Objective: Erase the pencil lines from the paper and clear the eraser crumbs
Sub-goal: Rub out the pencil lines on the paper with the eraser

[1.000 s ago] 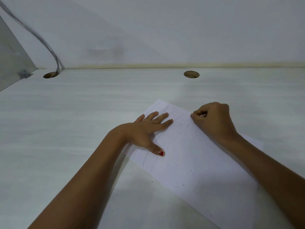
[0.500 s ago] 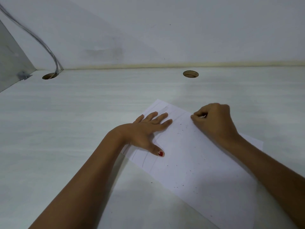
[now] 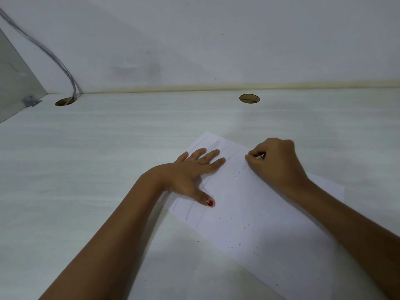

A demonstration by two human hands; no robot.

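Eraser [image 3: 260, 156] mostly hidden in right hand [image 3: 275, 163], paper [image 3: 249, 213] corner cut off

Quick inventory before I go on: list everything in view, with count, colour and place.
paper: one, white, on the desk, centre-right, angled
pencil lines: several, grey, faint, paper's left end
eraser crumbs: many, dark, scattered over the paper
eraser: one, mostly hidden, in the right hand
desk: one, whitish
cable holes: two, round, desk's far edge
cable: grey, into the left hole
left hand: flat on the paper
right hand: closed on the eraser
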